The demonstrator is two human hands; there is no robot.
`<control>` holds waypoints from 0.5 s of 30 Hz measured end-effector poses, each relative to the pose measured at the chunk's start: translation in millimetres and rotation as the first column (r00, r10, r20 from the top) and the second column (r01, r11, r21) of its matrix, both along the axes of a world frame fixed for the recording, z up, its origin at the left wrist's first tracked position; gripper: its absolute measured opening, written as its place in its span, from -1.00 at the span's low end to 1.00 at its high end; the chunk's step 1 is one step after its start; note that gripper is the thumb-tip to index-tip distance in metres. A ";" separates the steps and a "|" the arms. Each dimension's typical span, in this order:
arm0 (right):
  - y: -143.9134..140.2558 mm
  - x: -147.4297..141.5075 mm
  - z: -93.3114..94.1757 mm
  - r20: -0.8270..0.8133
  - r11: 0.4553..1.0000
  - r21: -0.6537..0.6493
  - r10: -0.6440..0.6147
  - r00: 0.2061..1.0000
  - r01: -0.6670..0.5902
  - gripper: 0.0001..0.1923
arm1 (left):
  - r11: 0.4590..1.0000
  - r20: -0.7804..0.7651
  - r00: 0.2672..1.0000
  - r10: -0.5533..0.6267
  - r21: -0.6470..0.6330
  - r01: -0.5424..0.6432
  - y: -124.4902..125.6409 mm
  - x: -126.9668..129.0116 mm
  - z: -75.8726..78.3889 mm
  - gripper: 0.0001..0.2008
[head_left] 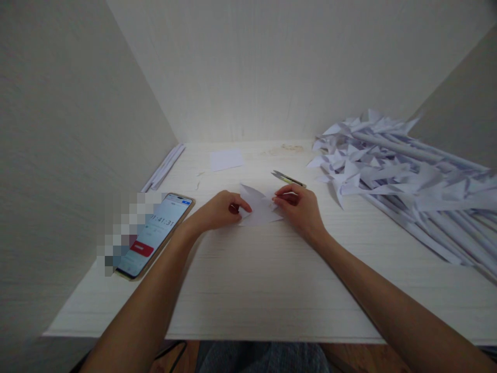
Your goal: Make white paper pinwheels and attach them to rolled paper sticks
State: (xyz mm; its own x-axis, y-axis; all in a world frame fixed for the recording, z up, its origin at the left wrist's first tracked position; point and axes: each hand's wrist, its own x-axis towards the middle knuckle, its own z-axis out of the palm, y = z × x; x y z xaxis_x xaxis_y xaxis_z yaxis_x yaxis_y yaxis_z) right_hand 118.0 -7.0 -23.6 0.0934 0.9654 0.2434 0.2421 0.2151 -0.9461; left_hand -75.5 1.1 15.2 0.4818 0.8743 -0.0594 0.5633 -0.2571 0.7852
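Note:
A small sheet of white paper (259,210) with a raised pointed corner lies between my hands on the white table (248,290). At its left side my left hand (225,209) has its thumb and finger closed on the paper's edge. My right hand (298,207) pinches the paper's right side between thumb and fingertips. Just beyond the right hand lies a pair of thread snips (288,178), its blades pointing away to the left. The fingers partly cover both side edges of the paper.
Many white paper pinwheels (361,160) with rolled paper sticks (430,228) are heaped at the right. A flat paper sheet (226,159) lies near the back wall. On the left are a phone (155,233) showing a timer and several folded paper strips (163,168). Walls close in three sides.

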 end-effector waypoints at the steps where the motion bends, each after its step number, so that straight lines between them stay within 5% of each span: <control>1: 0.1 0.3 -0.5 -0.001 1.000 0.002 0.001 1.000 -0.001 -0.89 | 1.000 -0.001 1.000 -0.007 0.007 0.007 -0.1 -0.2 -0.1 -0.76; 9: -0.8 0.2 -0.4 0.042 1.000 0.014 0.002 0.999 -0.003 -0.90 | 0.924 -0.108 0.994 0.004 0.380 0.038 1.6 -5.8 -1.1 -0.74; 15: -0.3 0.5 -0.3 0.041 1.000 0.003 -0.007 0.999 0.007 -0.90 | 0.951 -0.091 0.980 -0.177 0.240 0.195 -0.5 -4.5 -3.4 -0.89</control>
State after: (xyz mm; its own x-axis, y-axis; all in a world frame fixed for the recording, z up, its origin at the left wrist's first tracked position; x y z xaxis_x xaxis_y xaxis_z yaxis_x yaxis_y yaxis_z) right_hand 118.5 -7.4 -23.9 0.0900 0.9642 0.2496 0.2827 0.2155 -0.9347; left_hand -80.0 0.7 11.9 0.6396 0.7610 0.1086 0.5368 -0.5433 0.6455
